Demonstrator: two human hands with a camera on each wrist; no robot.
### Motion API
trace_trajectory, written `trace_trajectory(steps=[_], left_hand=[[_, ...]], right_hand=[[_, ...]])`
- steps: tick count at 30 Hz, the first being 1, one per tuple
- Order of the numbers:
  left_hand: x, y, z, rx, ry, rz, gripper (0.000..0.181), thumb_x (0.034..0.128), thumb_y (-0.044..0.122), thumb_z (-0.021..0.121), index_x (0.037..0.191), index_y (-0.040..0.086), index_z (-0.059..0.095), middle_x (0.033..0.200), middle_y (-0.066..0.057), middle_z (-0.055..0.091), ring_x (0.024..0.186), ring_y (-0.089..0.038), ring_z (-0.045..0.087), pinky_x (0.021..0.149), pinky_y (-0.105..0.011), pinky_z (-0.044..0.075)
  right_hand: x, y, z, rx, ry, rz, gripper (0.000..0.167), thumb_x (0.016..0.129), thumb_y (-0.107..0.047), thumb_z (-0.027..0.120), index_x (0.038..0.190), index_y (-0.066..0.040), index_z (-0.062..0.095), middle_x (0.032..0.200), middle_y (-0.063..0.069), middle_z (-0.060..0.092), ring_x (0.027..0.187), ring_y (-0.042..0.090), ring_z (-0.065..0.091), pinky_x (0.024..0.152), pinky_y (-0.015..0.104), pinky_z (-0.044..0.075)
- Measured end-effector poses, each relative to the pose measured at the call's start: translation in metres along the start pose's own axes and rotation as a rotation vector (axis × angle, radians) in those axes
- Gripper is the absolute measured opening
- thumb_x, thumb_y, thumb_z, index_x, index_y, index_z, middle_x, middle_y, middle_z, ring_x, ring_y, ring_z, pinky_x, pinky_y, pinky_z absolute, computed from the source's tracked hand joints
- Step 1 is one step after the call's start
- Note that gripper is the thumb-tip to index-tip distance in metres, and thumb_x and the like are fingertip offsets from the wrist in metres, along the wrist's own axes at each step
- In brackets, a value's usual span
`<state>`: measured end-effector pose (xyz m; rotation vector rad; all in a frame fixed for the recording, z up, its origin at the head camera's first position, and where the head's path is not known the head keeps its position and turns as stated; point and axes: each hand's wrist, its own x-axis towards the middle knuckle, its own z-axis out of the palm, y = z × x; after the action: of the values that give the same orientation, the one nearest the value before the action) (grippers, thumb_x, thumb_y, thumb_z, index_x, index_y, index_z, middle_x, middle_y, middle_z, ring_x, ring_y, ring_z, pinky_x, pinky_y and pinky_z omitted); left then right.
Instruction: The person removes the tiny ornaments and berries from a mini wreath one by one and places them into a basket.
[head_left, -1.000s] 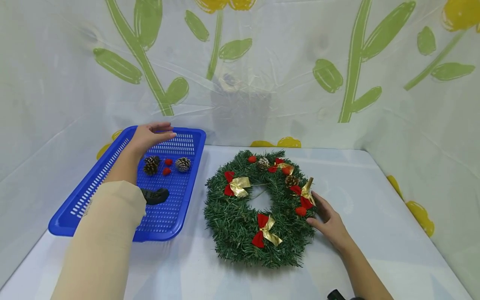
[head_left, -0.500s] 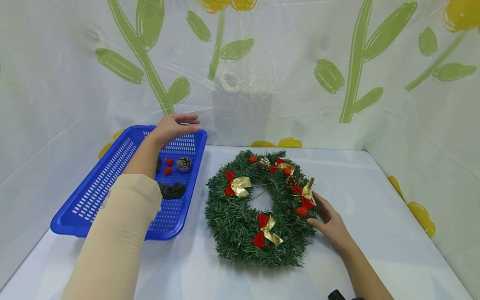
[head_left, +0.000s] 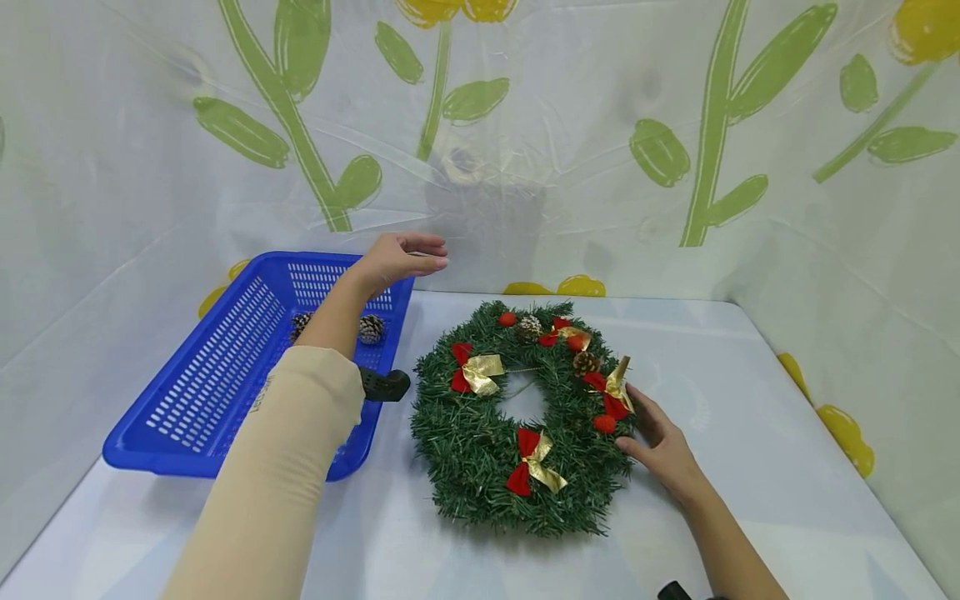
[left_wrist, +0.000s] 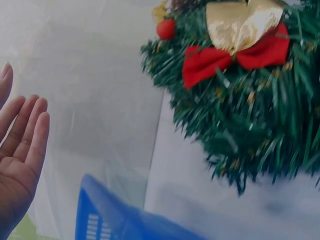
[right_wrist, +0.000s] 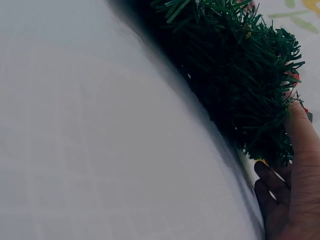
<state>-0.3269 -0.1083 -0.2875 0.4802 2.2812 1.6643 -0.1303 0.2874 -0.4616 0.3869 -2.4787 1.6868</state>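
A green wreath lies flat on the table, trimmed with red-and-gold bows, red berries and small pine cones. At its right edge my right hand holds the rim. In the right wrist view, the thumb lies against the greenery, with the other fingers curled at its edge. My left hand hovers over the far right corner of the blue basket. Its fingers are nearly straight and nothing is in them, as the left wrist view shows.
Inside the basket, pine cones show on either side of my left forearm, which hides part of the basket. A black wrist-mount piece sticks out beside the sleeve. Behind the white table hangs a flower-printed curtain.
My left hand has moved right, from above the basket's far side to its far right corner, its forearm now covering the berries. My right hand and the wreath have stayed put.
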Motion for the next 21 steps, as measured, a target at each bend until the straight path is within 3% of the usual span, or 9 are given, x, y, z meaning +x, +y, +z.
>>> trace_trajectory(steps=[4,6,11,13,16,21], left_hand=[[0.005,0.000,0.013,-0.038,-0.042,0.012,0.048,0.0898,0.009,0.064,0.135,0.002,0.050,0.134,-0.020,0.052,0.119,-0.028,0.054,0.103,-0.037,0.043],[0.007,-0.001,0.020,-0.052,-0.073,0.015,0.049,0.0900,0.009,0.063,0.136,0.001,0.049,0.134,-0.021,0.051,0.120,-0.028,0.053,0.103,-0.037,0.042],[0.012,-0.005,0.039,-0.089,-0.156,0.016,0.049,0.0902,0.008,0.062,0.137,0.001,0.048,0.136,-0.019,0.051,0.123,-0.029,0.051,0.104,-0.037,0.041],[0.015,-0.007,0.047,-0.095,-0.175,0.026,0.049,0.0897,0.008,0.063,0.136,0.001,0.049,0.135,-0.020,0.051,0.122,-0.028,0.052,0.104,-0.036,0.041],[0.019,-0.008,0.059,-0.082,-0.192,0.047,0.049,0.0888,0.008,0.064,0.135,0.001,0.050,0.134,-0.020,0.052,0.121,-0.028,0.052,0.104,-0.036,0.041],[0.024,-0.013,0.077,-0.069,-0.192,0.039,0.049,0.0881,0.007,0.065,0.134,0.002,0.052,0.132,-0.018,0.055,0.122,-0.027,0.052,0.105,-0.037,0.040]], right_hand=[[0.002,0.002,0.000,-0.003,-0.008,-0.010,0.074,0.086,0.003,0.064,0.149,-0.007,0.026,0.153,0.014,0.028,0.124,-0.017,0.031,0.098,0.002,0.027],[0.003,0.002,0.001,-0.004,-0.008,-0.008,0.074,0.086,0.002,0.064,0.149,-0.007,0.027,0.152,0.020,0.027,0.124,-0.017,0.031,0.098,0.002,0.027],[0.003,0.002,0.001,-0.007,-0.007,0.000,0.074,0.086,0.001,0.064,0.149,-0.007,0.027,0.152,0.015,0.028,0.124,-0.017,0.031,0.098,0.002,0.027],[0.002,0.002,0.001,-0.012,-0.009,0.000,0.074,0.087,0.001,0.064,0.149,-0.007,0.026,0.152,0.022,0.025,0.124,-0.017,0.030,0.097,0.002,0.027],[0.002,0.002,0.000,-0.012,-0.007,-0.003,0.074,0.087,0.001,0.064,0.150,-0.008,0.026,0.151,0.028,0.022,0.124,-0.017,0.030,0.097,0.002,0.027],[0.001,0.004,-0.001,-0.008,0.001,-0.031,0.075,0.085,0.004,0.064,0.149,-0.007,0.026,0.152,0.023,0.024,0.126,-0.016,0.030,0.099,0.002,0.026]])
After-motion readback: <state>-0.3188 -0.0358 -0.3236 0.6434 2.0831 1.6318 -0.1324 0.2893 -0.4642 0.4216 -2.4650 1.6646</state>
